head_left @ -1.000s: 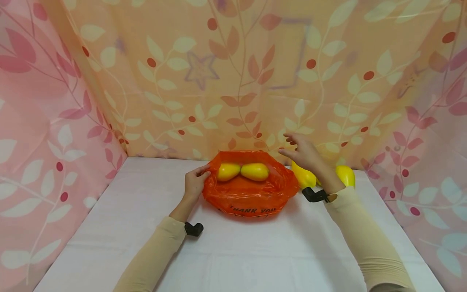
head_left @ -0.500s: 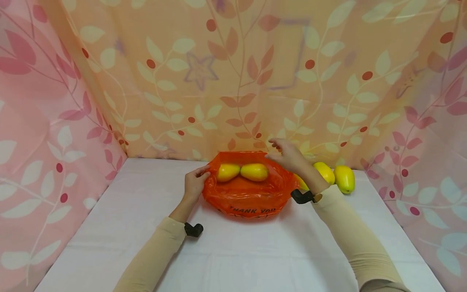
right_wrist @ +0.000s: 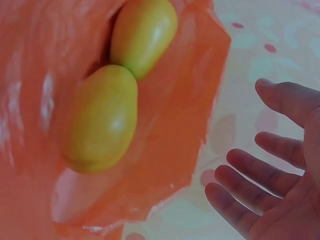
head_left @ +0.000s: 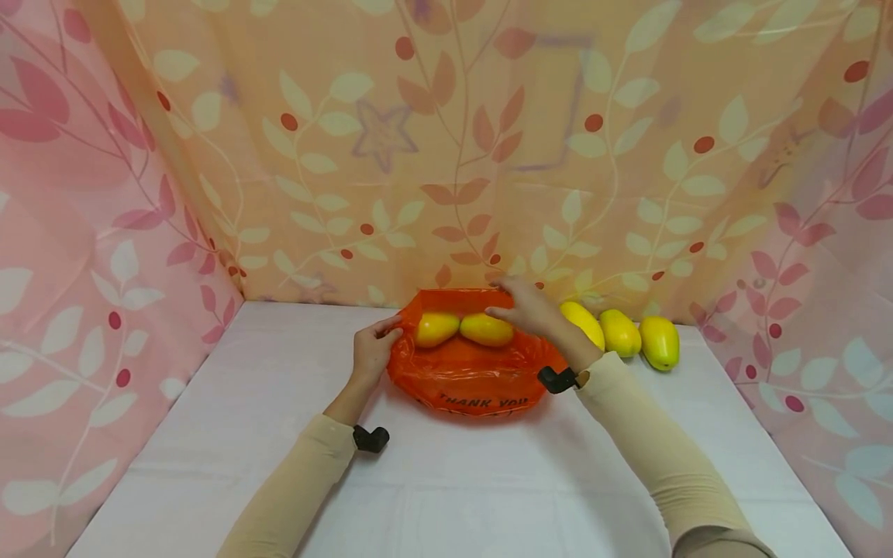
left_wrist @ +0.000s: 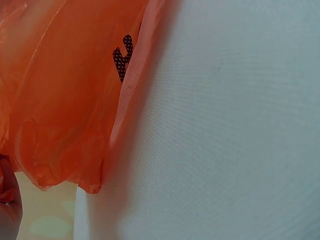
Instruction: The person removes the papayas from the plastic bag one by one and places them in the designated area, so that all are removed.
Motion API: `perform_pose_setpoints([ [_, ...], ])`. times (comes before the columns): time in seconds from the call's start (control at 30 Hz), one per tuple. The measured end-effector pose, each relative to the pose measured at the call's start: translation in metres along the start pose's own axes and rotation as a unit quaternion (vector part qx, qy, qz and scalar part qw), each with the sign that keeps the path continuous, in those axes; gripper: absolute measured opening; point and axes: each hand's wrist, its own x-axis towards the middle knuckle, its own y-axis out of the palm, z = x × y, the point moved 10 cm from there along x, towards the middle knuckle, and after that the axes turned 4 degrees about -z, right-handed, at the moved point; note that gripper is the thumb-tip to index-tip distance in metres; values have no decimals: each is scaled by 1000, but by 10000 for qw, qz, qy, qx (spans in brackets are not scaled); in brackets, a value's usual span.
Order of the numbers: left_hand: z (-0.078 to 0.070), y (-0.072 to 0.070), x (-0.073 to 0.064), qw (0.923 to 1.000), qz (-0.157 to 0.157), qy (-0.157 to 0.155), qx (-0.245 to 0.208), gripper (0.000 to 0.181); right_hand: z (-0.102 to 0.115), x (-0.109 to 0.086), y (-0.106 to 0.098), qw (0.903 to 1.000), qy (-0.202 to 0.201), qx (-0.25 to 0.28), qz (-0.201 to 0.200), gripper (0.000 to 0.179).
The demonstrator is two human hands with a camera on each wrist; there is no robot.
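Two hands are in view: the left hand [head_left: 371, 350] pinches the left rim of an orange plastic bag [head_left: 481, 377] on the white table [head_left: 446, 496], and the right hand [head_left: 532, 308], fingers apart and holding nothing, is above its right side. Black lettering [head_left: 483, 402] on the front reads "THANK YOU"; the line beneath is illegible. Inside, two yellow fruits [head_left: 437, 329] touch end to end. Three more fruits [head_left: 619, 333] stand to the right, uncovered since the right hand moved leftward over the past second.
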Motion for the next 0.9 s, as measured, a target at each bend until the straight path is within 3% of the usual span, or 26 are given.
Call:
perform_pose_setpoints([
  [0.23,1,0,-1,10000,-12,58,-12,28,-2,4,18,9989,60,-366,288,64],
  [0.43,2,1,-1,10000,5,81,47,28,-5,7,36,9970,-128,-643,403,60],
  [0.9,0,0,1,9999,-65,43,74,27,-18,14,66,9901,43,-1200,725,59],
])
